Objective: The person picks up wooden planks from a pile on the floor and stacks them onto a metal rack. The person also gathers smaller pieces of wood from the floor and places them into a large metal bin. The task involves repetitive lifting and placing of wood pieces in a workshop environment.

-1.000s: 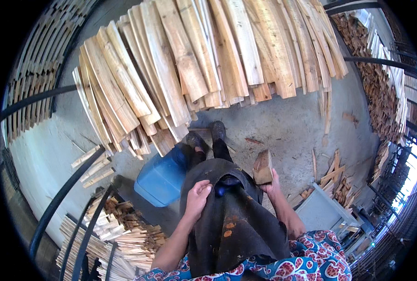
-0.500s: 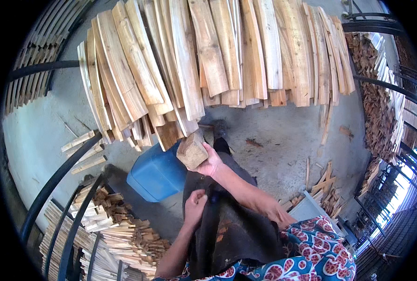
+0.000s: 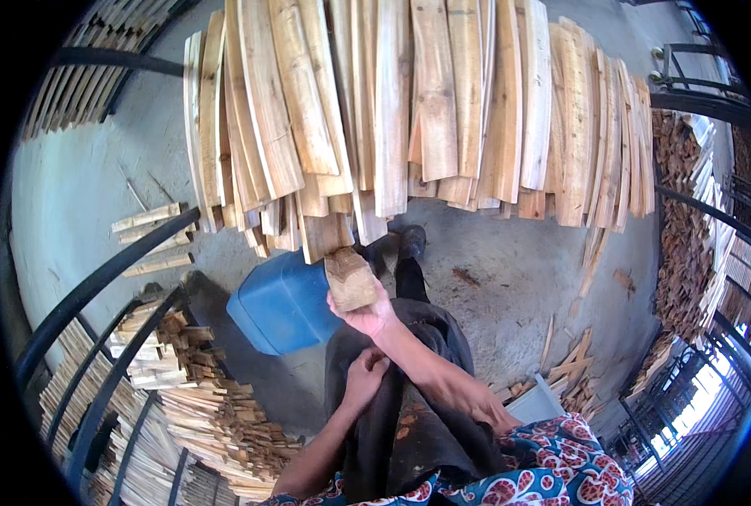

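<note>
While the right hand [image 3: 367, 316] stretches forward with its fingers closed around the base of a short chunk of wood [image 3: 349, 278], the block stands up out of the grip at about twelve o'clock from the wrist, so its pale cut end faces the leaning boards. The left hand [image 3: 364, 377] lies lower, at six o'clock from the block, loosely curled on the dark apron [image 3: 409, 422] over the lap, holding nothing that I can make out. At nine o'clock from the block sits a blue plastic jerrycan [image 3: 281, 305] on the concrete floor [image 3: 519, 278]. Beyond it, at twelve o'clock, split planks [image 3: 409, 110] lean in a fanned row, and thin offcuts [image 3: 198, 405] pile up at eight o'clock.
</note>
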A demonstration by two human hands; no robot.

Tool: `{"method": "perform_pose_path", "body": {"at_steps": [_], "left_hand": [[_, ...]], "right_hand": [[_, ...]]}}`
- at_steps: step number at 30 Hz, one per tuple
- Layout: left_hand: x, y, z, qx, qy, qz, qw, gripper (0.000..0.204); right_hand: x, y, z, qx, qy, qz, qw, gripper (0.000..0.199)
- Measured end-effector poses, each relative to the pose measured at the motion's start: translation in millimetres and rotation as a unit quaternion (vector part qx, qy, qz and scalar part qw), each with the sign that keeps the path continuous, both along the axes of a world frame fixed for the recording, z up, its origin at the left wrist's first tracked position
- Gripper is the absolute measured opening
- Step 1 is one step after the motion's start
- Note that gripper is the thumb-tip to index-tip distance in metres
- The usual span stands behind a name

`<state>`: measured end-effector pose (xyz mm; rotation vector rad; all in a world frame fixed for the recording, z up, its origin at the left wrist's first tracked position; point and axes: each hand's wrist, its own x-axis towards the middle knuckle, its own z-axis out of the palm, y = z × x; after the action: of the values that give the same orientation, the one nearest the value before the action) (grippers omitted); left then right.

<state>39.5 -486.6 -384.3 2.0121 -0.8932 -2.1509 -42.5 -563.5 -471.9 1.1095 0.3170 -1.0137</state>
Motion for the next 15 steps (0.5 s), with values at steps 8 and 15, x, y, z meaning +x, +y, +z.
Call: {"method": "perform_pose_path", "body": {"at_steps": [8,15], "left_hand": [[-9.2,6.3,4.9,-0.001,0.052,0.095,0.994,0.023],[-41.5,9.2,24.4,-0.018,0.013,0.188,0.982,0.026]], "right_hand": [[-62.8,30.2,26.7,0.002,0.059,0.258,0.964,0.05],[-114.0,-13.8,47.6,-0.086,0.055,0.561,0.822,0.046]]}}
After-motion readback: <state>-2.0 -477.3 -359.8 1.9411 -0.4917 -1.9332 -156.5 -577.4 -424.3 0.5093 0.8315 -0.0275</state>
